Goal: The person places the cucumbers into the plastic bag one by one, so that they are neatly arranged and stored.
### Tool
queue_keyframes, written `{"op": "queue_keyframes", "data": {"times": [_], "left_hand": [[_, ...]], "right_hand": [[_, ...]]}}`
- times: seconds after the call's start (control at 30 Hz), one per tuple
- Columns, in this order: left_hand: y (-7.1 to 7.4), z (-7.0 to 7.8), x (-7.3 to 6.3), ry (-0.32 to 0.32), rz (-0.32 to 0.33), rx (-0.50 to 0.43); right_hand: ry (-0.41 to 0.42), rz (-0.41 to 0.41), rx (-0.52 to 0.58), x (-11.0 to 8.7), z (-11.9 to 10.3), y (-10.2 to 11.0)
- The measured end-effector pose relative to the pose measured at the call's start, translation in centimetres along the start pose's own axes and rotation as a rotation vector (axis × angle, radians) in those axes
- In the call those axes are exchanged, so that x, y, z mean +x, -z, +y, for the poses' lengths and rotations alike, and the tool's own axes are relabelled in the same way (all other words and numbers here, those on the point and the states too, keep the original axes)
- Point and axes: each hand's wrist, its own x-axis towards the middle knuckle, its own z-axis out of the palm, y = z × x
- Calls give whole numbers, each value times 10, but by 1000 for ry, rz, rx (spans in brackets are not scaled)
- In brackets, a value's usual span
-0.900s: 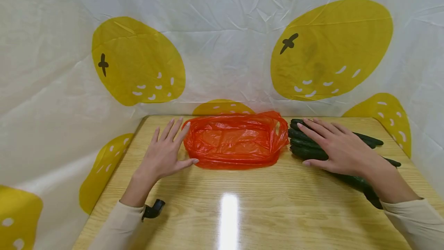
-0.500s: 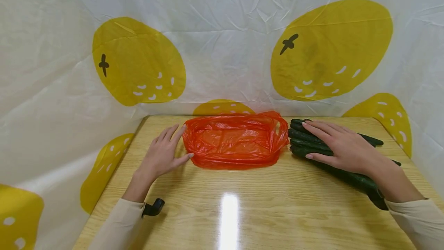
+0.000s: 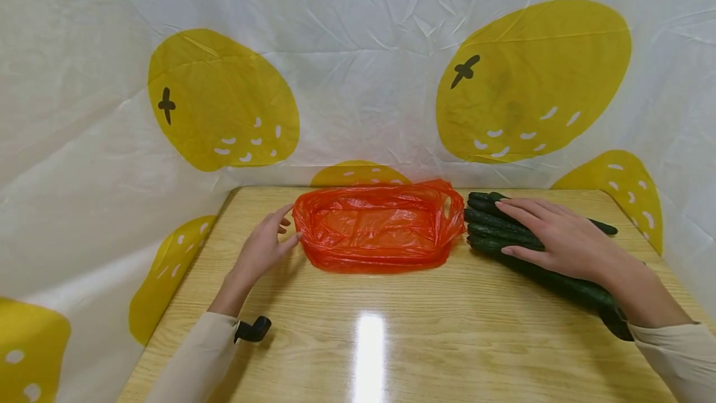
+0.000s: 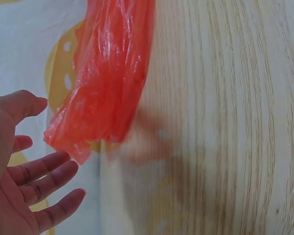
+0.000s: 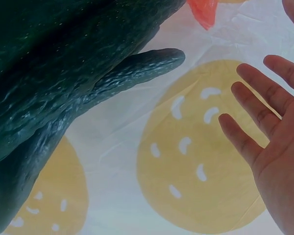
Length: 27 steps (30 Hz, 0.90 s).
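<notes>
A red plastic bag (image 3: 369, 229) lies spread on the table, its mouth gaping upward in a rectangular shape. My left hand (image 3: 263, 250) is at the bag's left end, fingertips right at the rim. In the left wrist view the fingers of that hand (image 4: 12, 196) are loosely bent beside the bag's hanging edge (image 4: 108, 73). Several long dark green cucumbers (image 3: 498, 229) lie together to the right of the bag. Over them my right hand (image 3: 570, 241) hovers with relaxed fingers, covering part of the pile. The right wrist view shows this hand (image 5: 279, 132) apart from the cucumbers (image 5: 78, 68).
The table (image 3: 313, 341) is light wood with a bright light reflection in front. A white sheet (image 3: 363, 92) printed with yellow fruit hangs behind and along the sides. A black strap piece (image 3: 254, 329) sits at my left wrist, and another is at the right wrist.
My left hand's spread fingers have drawn in at the bag's left end, whose edge has shifted slightly left. My right hand has moved slightly right over the cucumbers.
</notes>
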Motion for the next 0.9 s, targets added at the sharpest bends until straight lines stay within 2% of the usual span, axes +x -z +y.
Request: {"op": "queue_keyframes", "data": {"times": [0.17,0.37,0.7,0.9], "left_hand": [[-5,-6,5,39,-17,-75],[-11,-9,11,39,-58,-158],[-21,-7,16,82,-103,-228],[-25,-5,19,64,-108,-274]], "right_hand": [[-3,-4,-5,-3,3,0],[3,-2,-17,-8,7,-1],[18,32,-28,-17,23,-4],[29,37,-33,-21,32,-4]]}}
